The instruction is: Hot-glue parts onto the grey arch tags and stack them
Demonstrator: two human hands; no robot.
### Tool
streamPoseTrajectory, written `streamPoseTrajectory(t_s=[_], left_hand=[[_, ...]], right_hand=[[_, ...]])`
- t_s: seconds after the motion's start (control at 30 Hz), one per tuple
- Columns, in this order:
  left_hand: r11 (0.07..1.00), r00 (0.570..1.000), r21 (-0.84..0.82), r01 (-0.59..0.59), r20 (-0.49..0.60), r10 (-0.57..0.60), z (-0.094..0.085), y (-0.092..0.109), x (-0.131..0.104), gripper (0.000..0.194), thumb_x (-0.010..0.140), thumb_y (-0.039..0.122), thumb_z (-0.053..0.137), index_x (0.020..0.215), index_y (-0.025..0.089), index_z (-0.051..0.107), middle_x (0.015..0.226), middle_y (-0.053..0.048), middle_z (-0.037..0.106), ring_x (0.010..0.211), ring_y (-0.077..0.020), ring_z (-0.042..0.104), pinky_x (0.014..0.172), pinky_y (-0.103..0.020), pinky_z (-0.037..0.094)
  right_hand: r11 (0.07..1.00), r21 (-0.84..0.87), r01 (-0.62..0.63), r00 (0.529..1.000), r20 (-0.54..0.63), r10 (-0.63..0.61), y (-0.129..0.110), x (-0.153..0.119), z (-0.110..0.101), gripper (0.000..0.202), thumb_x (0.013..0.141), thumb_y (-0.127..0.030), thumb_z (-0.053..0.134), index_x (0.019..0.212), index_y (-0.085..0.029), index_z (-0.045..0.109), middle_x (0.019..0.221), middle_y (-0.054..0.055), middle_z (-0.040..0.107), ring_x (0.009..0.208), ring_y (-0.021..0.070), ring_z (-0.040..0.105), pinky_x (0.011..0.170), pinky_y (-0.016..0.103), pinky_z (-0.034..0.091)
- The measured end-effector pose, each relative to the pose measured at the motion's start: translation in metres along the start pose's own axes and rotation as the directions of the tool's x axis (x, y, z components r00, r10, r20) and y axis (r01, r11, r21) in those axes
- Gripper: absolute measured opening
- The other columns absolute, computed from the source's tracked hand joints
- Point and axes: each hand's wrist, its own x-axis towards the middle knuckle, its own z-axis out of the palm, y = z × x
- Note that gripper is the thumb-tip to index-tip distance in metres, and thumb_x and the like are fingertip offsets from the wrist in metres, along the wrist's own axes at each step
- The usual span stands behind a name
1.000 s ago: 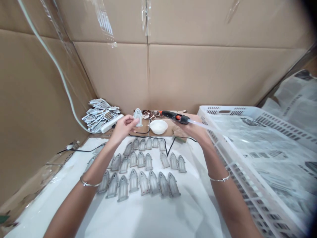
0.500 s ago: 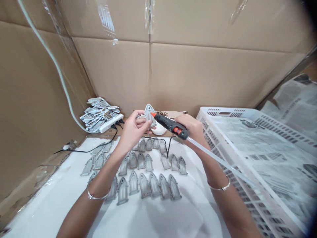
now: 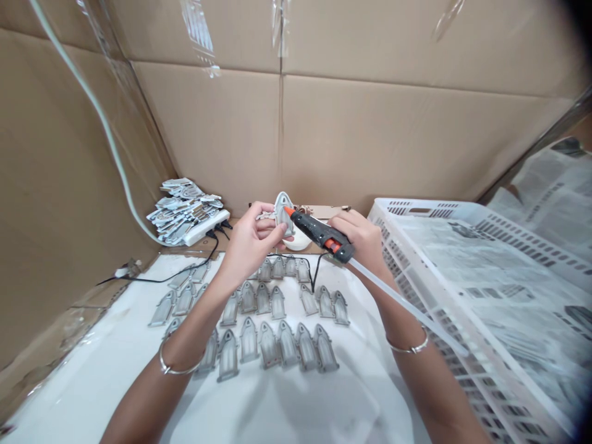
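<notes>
L hand [image 3: 247, 242] has a grey piece [image 3: 284, 213] pinched betw. thumb & fingers, clamped on its lower part, no gap to speak of. The piece is held roughly upright, pointed end at 12 o'clock, up off the bench [image 3: 277, 410]. R hand [image 3: 363, 237] is closed round the glue gun [image 3: 321, 234], fingers curled in, though the gun & back of the hand hide most of the grip. The gun's orange tip aims at approx. 10 o'clock, right at the piece's face; can't tell if it's touching. A long clear stick [image 3: 409, 305] runs out the gun's back end toward 4 o'clock.

Below the hands, more grey pcs [image 3: 249, 340] lie flat in rough rows on the white bench top, pointed ends mostly near 12. The L forearm covers a few. Just behind the gun, partly hidden, is a white bowl [image 3: 297, 241]. At 10 o'clock a messy pile [image 3: 187, 206] sits beside a power strip [image 3: 206, 228] w/ black plugs in it. A white crate [image 3: 428, 208] w/ printed sheets [image 3: 467, 246] inside stands from 1 to 4 o'clock. Cardboard [image 3: 361, 135] walls it in at 12.
</notes>
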Motion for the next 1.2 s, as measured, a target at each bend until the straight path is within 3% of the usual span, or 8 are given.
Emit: streamPoseTrajectory(t_s=[0.4, 0.57, 0.67, 0.8, 1.0, 1.07, 1.1, 1.2], left_hand=[[0.995, 1.000, 0.092, -0.024, -0.018, 0.025, -0.004, -0.007, 0.002, 0.033, 0.084, 0.033, 0.071, 0.103, 0.021, 0.048, 0.087, -0.005, 0.076, 0.078, -0.0225, 0.077, 0.058, -0.027, 0.062], [0.991, 0.999, 0.130, 0.017, -0.041, -0.012, -0.006, -0.009, 0.006, 0.028, 0.082, 0.031, 0.069, 0.095, 0.020, 0.047, 0.082, -0.005, 0.074, 0.073, -0.0223, 0.076, 0.056, -0.028, 0.061], [0.991, 0.999, 0.129, 0.041, -0.039, -0.036, -0.007, -0.013, 0.009, 0.029, 0.081, 0.030, 0.068, 0.090, 0.021, 0.043, 0.081, -0.005, 0.073, 0.070, -0.0222, 0.075, 0.052, -0.027, 0.057], [0.983, 0.999, 0.180, 0.041, -0.037, -0.035, -0.009, -0.017, 0.012, 0.028, 0.079, 0.030, 0.068, 0.086, 0.021, 0.042, 0.077, -0.003, 0.072, 0.069, -0.0204, 0.073, 0.054, -0.025, 0.053], [0.958, 0.999, 0.286, -0.029, -0.034, 0.040, -0.010, -0.015, 0.012, 0.021, 0.077, 0.032, 0.070, 0.082, 0.018, 0.054, 0.075, -0.001, 0.068, 0.065, -0.0138, 0.063, 0.060, -0.024, 0.045], [0.935, 0.997, 0.352, -0.054, -0.036, 0.071, -0.010, -0.014, 0.012, 0.021, 0.078, 0.034, 0.070, 0.079, 0.018, 0.058, 0.069, 0.001, 0.062, 0.061, -0.0122, 0.056, 0.057, -0.023, 0.038], [0.920, 0.996, 0.388, -0.059, -0.037, 0.079, -0.011, -0.014, 0.012, 0.021, 0.078, 0.035, 0.070, 0.077, 0.017, 0.059, 0.064, 0.002, 0.058, 0.058, -0.0118, 0.052, 0.056, -0.023, 0.035], [0.891, 0.997, 0.452, -0.048, -0.037, 0.072, -0.013, -0.015, 0.012, 0.024, 0.078, 0.039, 0.071, 0.072, 0.017, 0.061, 0.058, 0.004, 0.050, 0.055, -0.0117, 0.045, 0.054, -0.024, 0.031]], right_hand=[[0.997, -0.075, -0.011, 1.000, -0.015, 0.010, -0.003, 0.001, 0.001, 0.028, 0.096, -0.024, 0.049, 0.070, -0.021, 0.060, 0.079, 0.004, 0.068, 0.074, 0.0164, 0.054, 0.059, 0.028, 0.033], [0.971, -0.145, -0.193, 0.972, 0.106, 0.209, 0.020, 0.000, -0.009, 0.021, 0.092, -0.031, 0.052, 0.081, -0.021, 0.067, 0.090, 0.006, 0.071, 0.081, 0.0189, 0.062, 0.059, 0.028, 0.035], [0.869, -0.339, -0.361, 0.830, 0.307, 0.465, 0.049, -0.005, -0.012, 0.028, 0.090, -0.043, 0.054, 0.080, -0.021, 0.069, 0.086, 0.009, 0.072, 0.075, 0.0212, 0.063, 0.056, 0.028, 0.032], [0.769, -0.516, -0.378, 0.517, 0.571, 0.638, 0.085, -0.017, 0.001, 0.031, 0.079, -0.046, 0.065, 0.097, -0.022, 0.072, 0.098, 0.011, 0.076, 0.086, 0.0270, 0.068, 0.061, 0.029, 0.039], [0.722, -0.572, -0.390, 0.281, 0.673, 0.684, 0.110, -0.026, 0.024, 0.038, 0.075, -0.039, 0.070, 0.106, -0.018, 0.072, 0.108, 0.014, 0.075, 0.094, 0.0279, 0.070, 0.068, 0.031, 0.046], [0.702, -0.602, -0.380, 0.280, 0.649, 0.708, 0.109, -0.026, 0.022, 0.036, 0.074, -0.036, 0.071, 0.104, -0.017, 0.074, 0.108, 0.015, 0.075, 0.095, 0.0289, 0.070, 0.068, 0.031, 0.046], [0.696, -0.613, -0.373, 0.313, 0.623, 0.717, 0.108, -0.025, 0.019, 0.035, 0.074, -0.037, 0.071, 0.102, -0.017, 0.074, 0.107, 0.016, 0.075, 0.094, 0.0296, 0.070, 0.067, 0.032, 0.046], [0.733, -0.560, -0.387, 0.484, 0.553, 0.678, 0.097, -0.020, 0.004, 0.031, 0.077, -0.043, 0.069, 0.095, -0.020, 0.076, 0.097, 0.014, 0.077, 0.086, 0.0290, 0.070, 0.062, 0.031, 0.043]])
